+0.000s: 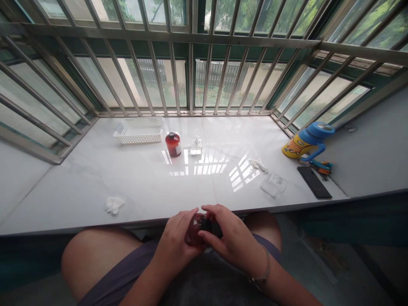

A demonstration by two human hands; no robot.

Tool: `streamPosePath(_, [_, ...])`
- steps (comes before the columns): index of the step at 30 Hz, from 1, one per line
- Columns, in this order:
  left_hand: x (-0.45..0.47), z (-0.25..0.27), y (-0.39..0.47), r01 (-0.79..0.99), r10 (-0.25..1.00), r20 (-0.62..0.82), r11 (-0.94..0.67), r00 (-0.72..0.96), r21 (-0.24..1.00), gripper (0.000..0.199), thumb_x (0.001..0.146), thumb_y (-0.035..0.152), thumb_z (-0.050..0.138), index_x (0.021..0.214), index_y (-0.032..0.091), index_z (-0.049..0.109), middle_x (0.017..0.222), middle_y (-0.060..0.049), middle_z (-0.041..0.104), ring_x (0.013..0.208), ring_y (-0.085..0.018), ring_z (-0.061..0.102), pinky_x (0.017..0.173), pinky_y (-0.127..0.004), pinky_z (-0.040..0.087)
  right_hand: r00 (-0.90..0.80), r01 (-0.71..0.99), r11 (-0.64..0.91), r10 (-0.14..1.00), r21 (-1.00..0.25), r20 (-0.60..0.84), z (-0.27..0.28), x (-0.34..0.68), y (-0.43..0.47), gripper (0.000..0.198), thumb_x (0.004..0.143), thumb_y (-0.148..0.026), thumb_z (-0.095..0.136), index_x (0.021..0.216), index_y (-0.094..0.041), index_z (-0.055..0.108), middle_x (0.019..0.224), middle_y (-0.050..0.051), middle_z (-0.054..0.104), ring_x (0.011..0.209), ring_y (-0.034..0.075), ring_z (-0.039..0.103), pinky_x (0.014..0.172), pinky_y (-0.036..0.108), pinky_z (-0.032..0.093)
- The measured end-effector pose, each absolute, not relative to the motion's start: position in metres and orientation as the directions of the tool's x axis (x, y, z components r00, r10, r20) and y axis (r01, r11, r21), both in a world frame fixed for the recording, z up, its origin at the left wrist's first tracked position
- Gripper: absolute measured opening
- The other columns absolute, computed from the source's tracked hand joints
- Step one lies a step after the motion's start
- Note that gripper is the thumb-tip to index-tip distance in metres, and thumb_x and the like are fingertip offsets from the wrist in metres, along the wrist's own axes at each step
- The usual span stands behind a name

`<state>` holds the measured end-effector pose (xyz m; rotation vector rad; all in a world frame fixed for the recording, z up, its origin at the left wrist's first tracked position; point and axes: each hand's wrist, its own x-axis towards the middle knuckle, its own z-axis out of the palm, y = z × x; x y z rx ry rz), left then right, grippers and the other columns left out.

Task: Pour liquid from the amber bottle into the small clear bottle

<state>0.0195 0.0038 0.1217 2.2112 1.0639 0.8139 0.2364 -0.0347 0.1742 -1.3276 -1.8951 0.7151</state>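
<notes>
Marble sill (153, 182) stretches ahead of me; over my lap, below its near edge, both hands close on a small dark-red bottle (194, 229) — left hand (174, 244) wraps the body, right hand (232, 238) curls over the cap end at 3 o'clock.

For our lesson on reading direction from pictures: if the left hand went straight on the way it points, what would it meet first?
The left hand points rightward at the right hand, meeting it first across the dark red bottle; depth is unclear.
</notes>
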Motion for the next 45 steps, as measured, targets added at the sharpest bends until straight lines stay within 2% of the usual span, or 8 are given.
streamPosePath(3, [0.02,0.121,0.003,0.489,0.823,0.272,-0.526,0.498,0.696,0.087,0.071,0.015,0.086,0.15,0.03,0.051,0.134,-0.01,0.072,0.117,-0.033,0.071,0.101,-0.05,0.06,-0.267,0.526,0.364,0.929,-0.769,0.257,0.174,0.237,-0.034,0.059,0.098,-0.016,0.07,0.15,-0.031,0.046,0.135,0.008,0.066,0.121,0.024,0.065,0.106,0.043,0.057])
streamPosePath(8, [0.022,0.122,0.003,0.479,0.809,0.3,-0.552,0.505,0.682,0.083,0.071,0.015,0.085,0.146,0.03,0.054,0.13,-0.008,0.074,0.114,-0.032,0.072,0.099,-0.048,0.061,-0.247,0.567,0.345,0.937,-0.748,0.246,0.171,0.237,-0.034,0.054,0.099,-0.018,0.07,0.147,-0.031,0.048,0.125,0.006,0.069,0.111,0.024,0.068,0.099,0.044,0.06])
streamPosePath(14, [0.022,0.122,0.004,0.479,0.829,0.288,-0.522,0.48,0.705,0.082,0.07,0.017,0.088,0.145,0.03,0.056,0.129,-0.008,0.074,0.113,-0.032,0.073,0.098,-0.048,0.062,-0.285,0.531,0.343,0.933,-0.774,0.219,0.174,0.24,-0.031,0.057,0.1,-0.017,0.067,0.151,-0.031,0.047,0.135,0.009,0.067,0.121,0.024,0.067,0.105,0.043,0.059])
streamPosePath(20, [0.023,0.12,0.005,0.497,0.827,0.314,-0.538,0.466,0.681,0.084,0.071,0.023,0.092,0.146,0.029,0.054,0.13,-0.008,0.074,0.115,-0.032,0.073,0.1,-0.05,0.062,-0.224,0.568,0.337,0.941,-0.751,0.253,0.172,0.236,-0.029,0.045,0.099,-0.015,0.068,0.14,-0.028,0.053,0.122,0.007,0.071,0.107,0.023,0.07,0.097,0.041,0.061])
streamPosePath(25, [0.029,0.124,0.01,0.528,0.839,0.334,-0.533,0.428,0.661,0.083,0.076,0.026,0.091,0.149,0.027,0.052,0.132,-0.011,0.073,0.116,-0.034,0.073,0.102,-0.053,0.06,-0.12,0.634,0.308,0.945,-0.709,0.303,0.174,0.229,-0.025,0.032,0.103,-0.022,0.066,0.133,-0.027,0.055,0.11,0.006,0.07,0.094,0.023,0.068,0.087,0.041,0.062])
streamPosePath(32, [0.034,0.132,0.023,0.515,0.878,0.276,-0.457,0.391,0.725,0.077,0.079,0.022,0.087,0.148,0.028,0.054,0.138,-0.012,0.07,0.121,-0.034,0.07,0.103,-0.053,0.06,-0.13,0.596,0.334,0.937,-0.73,0.323,0.185,0.231,-0.012,0.047,0.102,-0.023,0.066,0.146,-0.029,0.051,0.129,0.01,0.069,0.114,0.026,0.069,0.101,0.045,0.062])
streamPosePath(39, [0.036,0.135,0.023,0.526,0.888,0.259,-0.437,0.379,0.729,0.077,0.077,0.025,0.089,0.146,0.026,0.055,0.135,-0.012,0.071,0.119,-0.035,0.071,0.102,-0.053,0.06,-0.111,0.554,0.342,0.934,-0.759,0.339,0.186,0.235,-0.008,0.03,0.103,-0.021,0.066,0.131,-0.03,0.062,0.115,0.004,0.073,0.101,0.021,0.07,0.092,0.037,0.061])
streamPosePath(45, [0.034,0.135,0.022,0.514,0.896,0.235,-0.413,0.376,0.752,0.078,0.074,0.022,0.09,0.145,0.026,0.056,0.134,-0.011,0.071,0.119,-0.034,0.071,0.101,-0.053,0.06,-0.132,0.558,0.394,0.911,-0.731,0.391,0.175,0.234,-0.009,0.02,0.102,-0.021,0.069,0.12,-0.028,0.062,0.123,0.005,0.074,0.115,0.023,0.07,0.1,0.041,0.059])
